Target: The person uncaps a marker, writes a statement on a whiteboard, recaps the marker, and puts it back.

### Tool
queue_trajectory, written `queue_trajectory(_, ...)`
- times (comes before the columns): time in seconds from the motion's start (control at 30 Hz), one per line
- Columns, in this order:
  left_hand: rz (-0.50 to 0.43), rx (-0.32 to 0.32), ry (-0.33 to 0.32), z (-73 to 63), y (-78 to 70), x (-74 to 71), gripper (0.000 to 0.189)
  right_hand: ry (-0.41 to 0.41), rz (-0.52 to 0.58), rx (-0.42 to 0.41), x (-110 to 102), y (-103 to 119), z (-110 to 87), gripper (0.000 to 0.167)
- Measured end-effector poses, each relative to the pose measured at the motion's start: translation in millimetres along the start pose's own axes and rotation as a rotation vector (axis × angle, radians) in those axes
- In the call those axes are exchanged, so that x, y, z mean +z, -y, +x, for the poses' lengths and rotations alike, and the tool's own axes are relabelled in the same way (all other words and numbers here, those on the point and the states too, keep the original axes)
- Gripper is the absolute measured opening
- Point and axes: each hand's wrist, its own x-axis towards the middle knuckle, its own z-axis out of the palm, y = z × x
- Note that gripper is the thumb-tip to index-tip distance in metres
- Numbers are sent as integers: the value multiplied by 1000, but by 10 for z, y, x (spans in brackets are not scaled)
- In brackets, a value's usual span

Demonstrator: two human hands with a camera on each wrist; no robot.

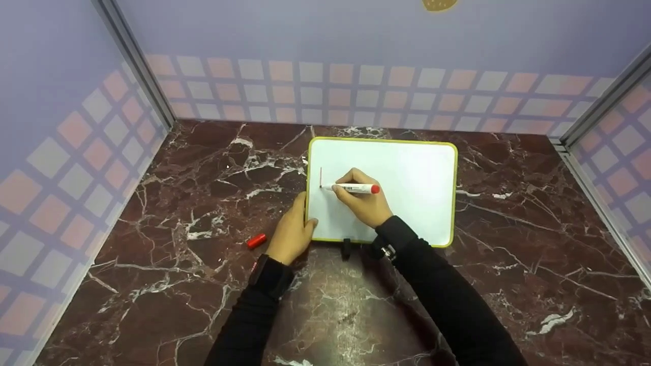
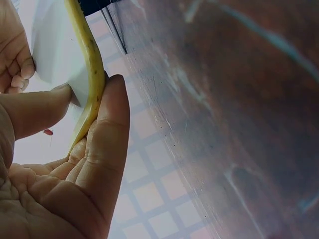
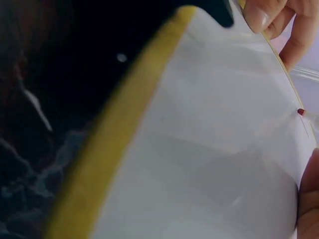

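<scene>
A whiteboard (image 1: pixel 407 168) with a yellow rim faces up in front of me. My left hand (image 1: pixel 291 231) grips its left edge, the thumb (image 2: pixel 47 110) over the white face and the fingers along the outside of the rim. In my right hand (image 1: pixel 370 204) is a white marker (image 1: pixel 358 188), pinched between thumb and fingers, its red end pointing right. The red marker tip (image 3: pixel 301 112) is at the board's surface, at the lower end of a short upright red line (image 1: pixel 321 175) near the left edge.
A red marker cap (image 1: pixel 256 241) lies on the dark marbled table (image 1: pixel 193 284), left of my left hand. A small black piece (image 1: pixel 346 249) sits at the board's lower edge. Checkered panels (image 1: pixel 325 91) enclose the table at the back and sides.
</scene>
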Motion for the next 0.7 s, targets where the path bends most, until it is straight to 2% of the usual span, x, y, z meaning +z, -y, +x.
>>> queue_trajectory(0.37, -3, 0, -6, 4, -8, -11, 67, -3, 3, 38, 35, 18, -71, 9)
queue_trajectory(0.63, -12, -13, -2, -1, -23, -12, 67, -100, 64, 79, -2, 289, -51, 7)
queue_trajectory(0.7, -13, -16, -2, 0, -19, -12, 67, -112, 61, 78, -4, 300, -35, 8)
